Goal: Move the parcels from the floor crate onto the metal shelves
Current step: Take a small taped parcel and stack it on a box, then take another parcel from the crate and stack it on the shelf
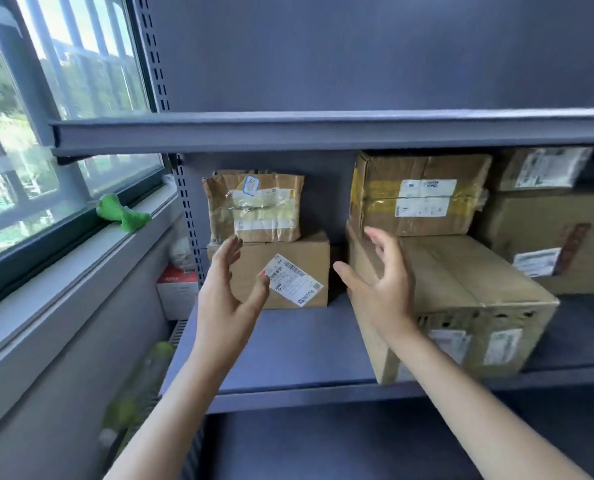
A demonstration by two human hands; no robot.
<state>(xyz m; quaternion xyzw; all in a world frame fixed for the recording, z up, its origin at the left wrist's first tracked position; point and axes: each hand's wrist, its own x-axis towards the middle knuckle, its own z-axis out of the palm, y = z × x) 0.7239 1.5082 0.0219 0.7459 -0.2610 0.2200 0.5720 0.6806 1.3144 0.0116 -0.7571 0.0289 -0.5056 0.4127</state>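
Observation:
On the grey metal shelf [288, 344] two small cardboard parcels are stacked at the back left: a crumpled taped parcel [254, 206] on a plain box with a white label [295, 271]. My left hand [226, 292] is open just in front of that lower box, touching nothing. My right hand [378, 282] is open beside the left end of a long cardboard box [462, 299], which carries a taped box [417, 195]. More parcels [548, 237] stand at the right. The floor crate is out of view.
An upper shelf [323, 129] hangs low over the parcels. A slotted upright [188, 216] borders the shelf on the left. A windowsill [63, 258] with a green toy [122, 213] runs along the left wall. A red and white box [178, 289] sits behind the upright.

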